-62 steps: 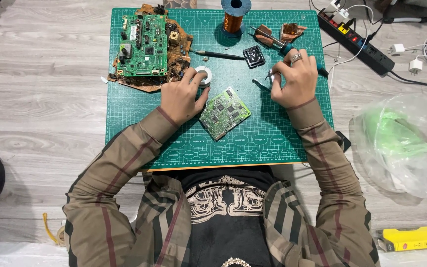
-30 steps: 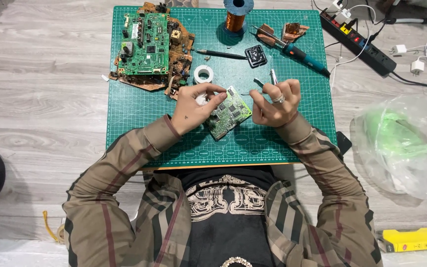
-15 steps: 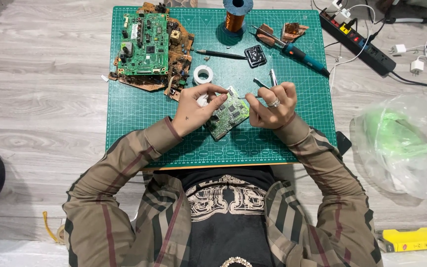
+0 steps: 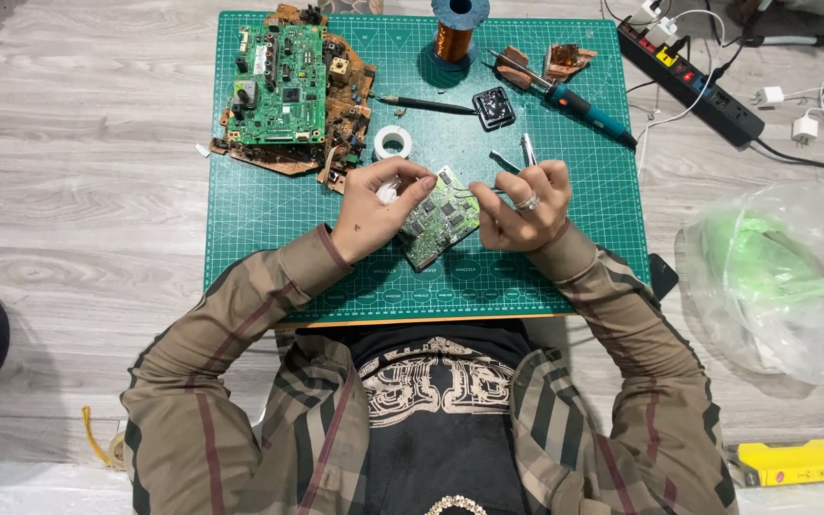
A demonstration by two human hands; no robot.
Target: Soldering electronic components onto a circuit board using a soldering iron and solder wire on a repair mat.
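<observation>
A small green circuit board (image 4: pixel 439 227) lies tilted on the green cutting mat (image 4: pixel 269 229), between 2 hands. The left hand (image 4: pixel 379 210) curls over its left edge, fingers touching it. The right hand (image 4: pixel 524 205) is closed around metal tweezers (image 4: pixel 517 162) beside its right edge.

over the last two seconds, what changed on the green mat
Both hands came in from the far mat to the small green circuit board: the left hand now steadies its edge, and the right hand holds metal tweezers at it. The white solder roll and teal soldering iron stayed put.

Bare mat (image 4: pixel 269 229) lies left (board pile (image 4: pixel 288 91) crowds the back).
</observation>
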